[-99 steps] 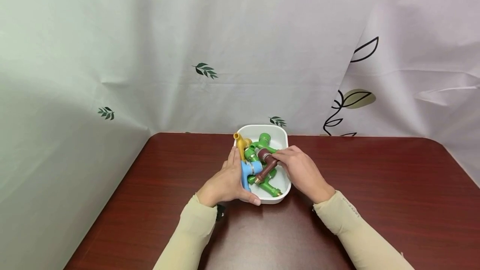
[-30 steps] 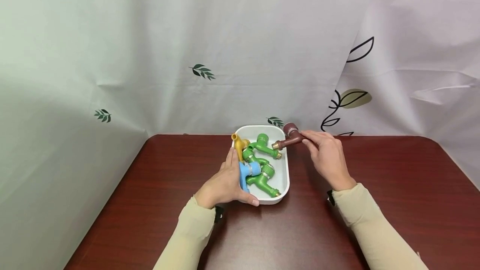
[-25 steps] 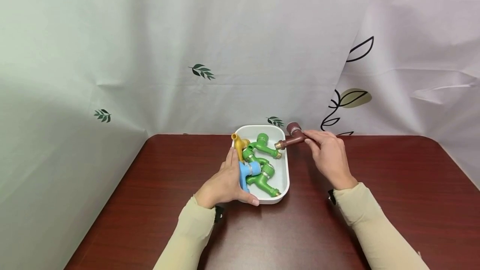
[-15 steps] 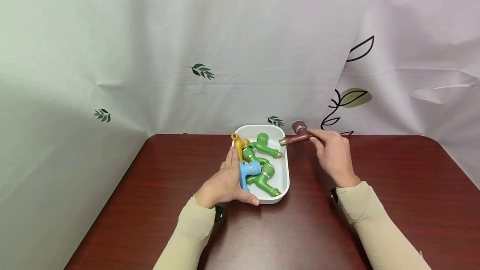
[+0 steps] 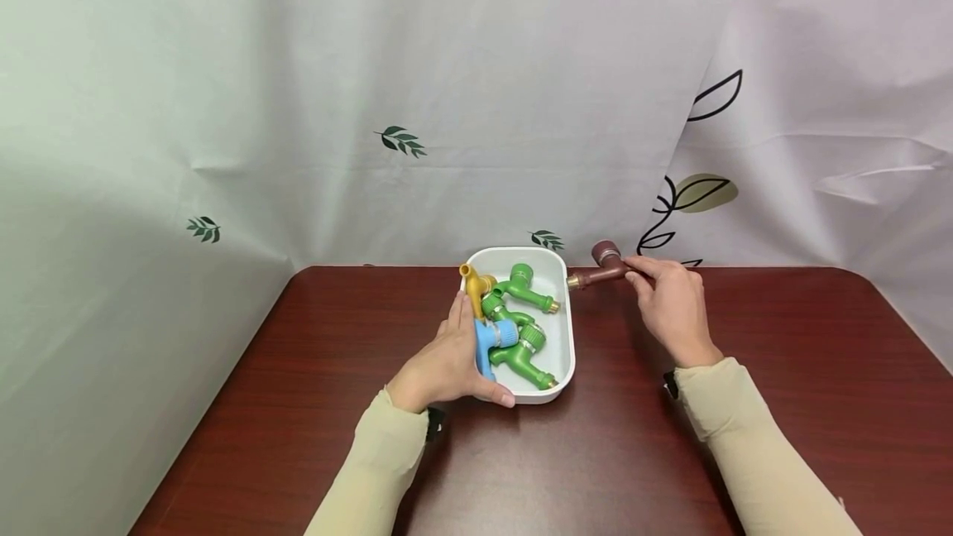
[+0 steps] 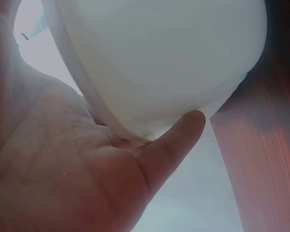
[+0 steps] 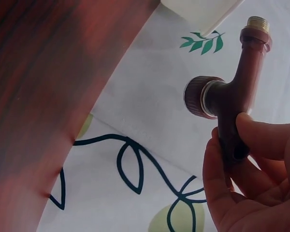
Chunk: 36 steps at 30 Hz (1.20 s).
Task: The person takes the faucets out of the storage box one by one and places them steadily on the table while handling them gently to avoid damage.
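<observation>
In the head view my right hand (image 5: 673, 304) holds a brown faucet (image 5: 605, 271) in the air just right of a white tray (image 5: 570, 354). The right wrist view shows thumb and fingers pinching the brown faucet (image 7: 237, 92) by its spout end, its brass thread pointing away. My left hand (image 5: 442, 362) lies along the tray's left side with straight fingers, its thumb against the near corner. Inside the tray are a yellow faucet (image 5: 477, 288), a blue faucet (image 5: 493, 337) and several green faucets (image 5: 524, 358). The left hand partly hides the blue one.
The tray stands on a dark red wooden table (image 5: 335, 337), close to its back edge. A pale curtain (image 5: 476, 106) with leaf prints hangs directly behind the table and along its left side.
My right hand has lifted the brown faucet out of the tray and carried it right, past the rim. The left hand stays at the tray's side.
</observation>
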Tool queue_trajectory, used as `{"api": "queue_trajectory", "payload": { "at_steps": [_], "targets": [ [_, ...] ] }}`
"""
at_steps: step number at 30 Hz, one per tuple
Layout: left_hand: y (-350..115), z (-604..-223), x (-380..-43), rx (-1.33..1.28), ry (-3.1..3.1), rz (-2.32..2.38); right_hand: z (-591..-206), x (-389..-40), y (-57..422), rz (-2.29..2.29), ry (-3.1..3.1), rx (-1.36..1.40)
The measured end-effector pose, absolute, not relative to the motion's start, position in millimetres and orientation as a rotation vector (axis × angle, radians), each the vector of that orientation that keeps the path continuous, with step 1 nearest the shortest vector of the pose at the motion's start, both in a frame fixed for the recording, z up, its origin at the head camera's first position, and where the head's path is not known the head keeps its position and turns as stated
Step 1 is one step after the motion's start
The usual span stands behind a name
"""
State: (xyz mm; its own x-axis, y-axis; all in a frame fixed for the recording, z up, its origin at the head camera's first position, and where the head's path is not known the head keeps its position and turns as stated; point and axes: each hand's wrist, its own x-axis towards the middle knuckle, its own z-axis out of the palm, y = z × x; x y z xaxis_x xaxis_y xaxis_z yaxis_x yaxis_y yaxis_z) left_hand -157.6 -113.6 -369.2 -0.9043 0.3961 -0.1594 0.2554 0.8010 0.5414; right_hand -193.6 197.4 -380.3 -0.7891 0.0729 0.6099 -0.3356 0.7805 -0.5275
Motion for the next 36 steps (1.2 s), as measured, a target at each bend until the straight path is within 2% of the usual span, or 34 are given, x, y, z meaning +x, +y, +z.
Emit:
{"api": "queue_trajectory", "payload": {
  "at_steps": [19,36],
  "targets": [
    [-113.3,-370.0,-158.3,0.493,2.721,0.778,-390.3,-195.7,205.8,0.838,-2.487,0.088],
    [-113.1,-369.9,-158.2,0.483,2.721,0.765,-395.1,-195.0,201.5,0.802,-2.592,0.104]
  ]
}}
